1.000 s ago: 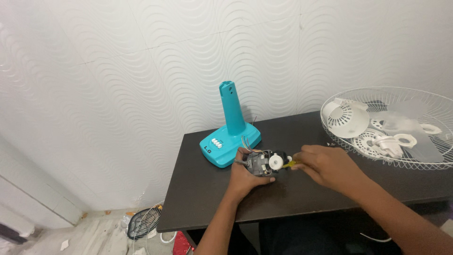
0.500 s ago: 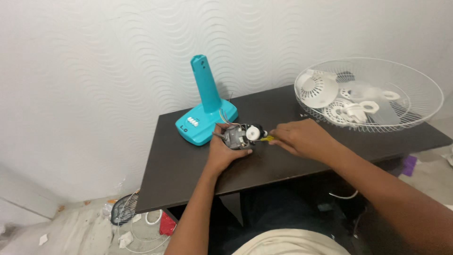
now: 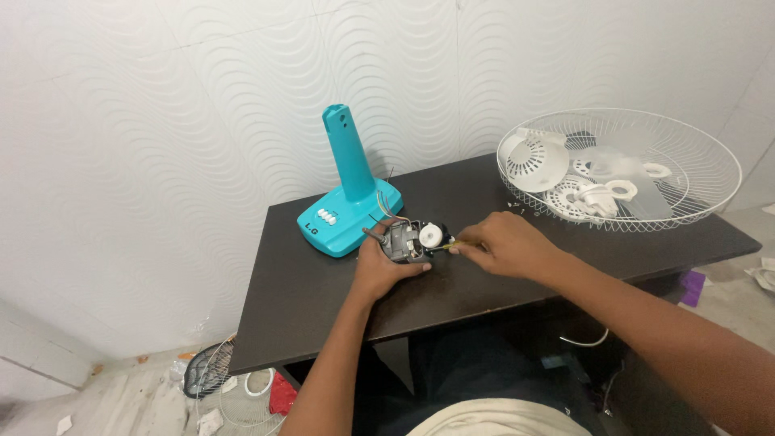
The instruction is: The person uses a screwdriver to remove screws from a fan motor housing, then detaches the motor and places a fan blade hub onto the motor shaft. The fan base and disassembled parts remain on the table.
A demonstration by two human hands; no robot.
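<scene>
Floor, far left: a dark wire fan guard (image 3: 211, 373) lies below the bench edge among scraps of white and red litter.
Bench: a dark, rectangular bench (image 3: 307, 307) stands against a white wall with a raised wave pattern (image 3: 161, 121).
Fan base: a turquoise fan stand (image 3: 349, 203), column upright, sits at the back left of the bench, a row of white buttons on its foot.
Left hand: the left hand (image 3: 386, 270) is curled round the near side of a small grey fan motor (image 3: 406, 241), fingers closed on its body, pinning it to the bench just in front of the turquoise base.
Motor: it rests on the bench between the two hands (a white round part sits at its right end, thin wires trail from its back toward the base).
Right hand: the right hand (image 3: 502, 244) is closed in a pinch on a slim yellow-handled tool (image 3: 454, 243), whose tip points left at the motor's white end; whether the tip touches cannot be told.
Loose parts: a few small dark screws (image 3: 517, 208) lie on the bench just beyond the right hand.
Far right: a white wire fan guard (image 3: 710, 173) lies like a bowl on the bench, holding white plastic fan parts (image 3: 593, 194).
</scene>
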